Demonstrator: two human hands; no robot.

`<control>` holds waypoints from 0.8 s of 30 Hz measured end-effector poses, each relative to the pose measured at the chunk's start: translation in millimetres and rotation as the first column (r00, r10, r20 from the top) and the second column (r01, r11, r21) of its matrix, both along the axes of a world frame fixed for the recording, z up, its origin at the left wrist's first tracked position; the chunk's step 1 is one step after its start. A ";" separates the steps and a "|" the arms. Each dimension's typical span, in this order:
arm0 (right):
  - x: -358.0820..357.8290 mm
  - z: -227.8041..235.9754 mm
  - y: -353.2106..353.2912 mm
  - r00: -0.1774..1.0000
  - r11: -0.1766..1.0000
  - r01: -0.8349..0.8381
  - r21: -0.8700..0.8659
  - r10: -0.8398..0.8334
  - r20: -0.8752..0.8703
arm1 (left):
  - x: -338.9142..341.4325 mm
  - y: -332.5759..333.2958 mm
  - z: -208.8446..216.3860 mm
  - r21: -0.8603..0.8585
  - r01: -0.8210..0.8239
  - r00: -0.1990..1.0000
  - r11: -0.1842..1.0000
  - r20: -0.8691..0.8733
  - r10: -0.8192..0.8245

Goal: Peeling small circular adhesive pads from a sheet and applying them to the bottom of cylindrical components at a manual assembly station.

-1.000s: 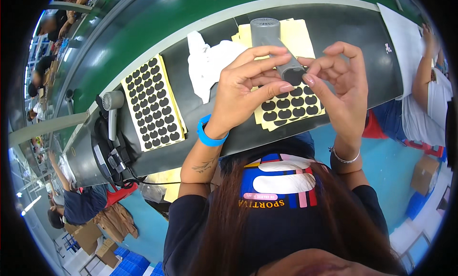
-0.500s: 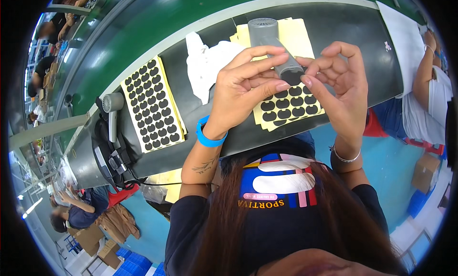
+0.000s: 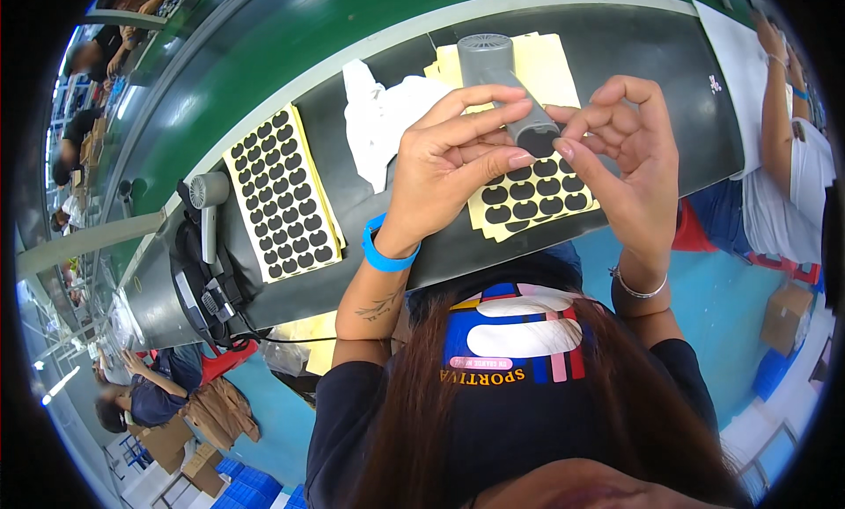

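Note:
A grey hair dryer [image 3: 487, 62] lies over yellow backing paper, its handle tilted toward me. My left hand [image 3: 458, 148] is closed around the handle near its end, thumb below and fingers on top. A dark oval pad [image 3: 537, 142] covers the handle's end face. At the right rim of that end, the thumb and forefinger of my right hand [image 3: 629, 148] pinch the edge, the other fingers curled above. Under the hands is a sheet of black oval stickers [image 3: 535, 195], partly hidden by them.
To the left lie another sticker sheet [image 3: 280, 192], a crumpled white cloth or bag [image 3: 378, 113] and a second grey hair dryer [image 3: 209, 201] beside a dark strap-like bundle [image 3: 207, 293]. A person in white [image 3: 788, 175] sits at the right; other people work at far left.
My hands and the hair dryer stay nearly in place; the handle end tilts very slightly. The person at right has raised an arm, and the person at lower left has shifted.

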State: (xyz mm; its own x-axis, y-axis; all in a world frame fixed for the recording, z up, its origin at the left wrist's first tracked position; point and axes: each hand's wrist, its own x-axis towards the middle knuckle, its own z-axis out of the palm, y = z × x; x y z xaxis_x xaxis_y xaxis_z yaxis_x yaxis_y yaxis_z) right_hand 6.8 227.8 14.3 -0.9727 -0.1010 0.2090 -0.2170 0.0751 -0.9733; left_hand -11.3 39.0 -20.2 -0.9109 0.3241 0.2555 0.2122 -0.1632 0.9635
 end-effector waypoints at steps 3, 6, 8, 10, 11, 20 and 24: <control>-0.3 1.3 -0.5 1.000 1.000 0.001 0.013 -0.001 0.003 | 0.2 -0.3 -0.3 0.000 0.000 1.000 1.000 0.003 0.000; -0.6 1.6 -0.5 1.000 1.000 -0.002 0.025 0.002 -0.005 | -0.2 -0.3 -1.0 0.005 0.001 1.000 1.000 0.001 -0.001; -0.6 2.5 -1.3 1.000 1.000 -0.006 0.029 0.006 -0.006 | 0.5 -1.2 0.1 0.010 0.000 1.000 1.000 0.001 0.000; -0.6 3.9 -1.4 1.000 0.999 -0.003 0.036 0.003 -0.004 | 0.5 -1.1 0.2 0.009 0.001 1.000 1.000 0.006 -0.001; -0.6 4.2 -1.1 1.000 0.999 0.002 0.044 -0.002 -0.001 | 0.2 -0.7 -0.1 0.010 0.003 1.000 1.000 0.006 -0.003; -0.5 6.1 -1.4 1.000 0.996 0.010 0.085 -0.011 0.007 | 0.3 0.1 0.4 0.010 -0.002 1.000 1.000 0.007 0.002; -0.4 4.7 -3.0 1.000 0.996 0.025 0.088 -0.024 -0.019 | 1.3 1.6 1.2 0.011 -0.024 1.000 1.000 0.017 0.023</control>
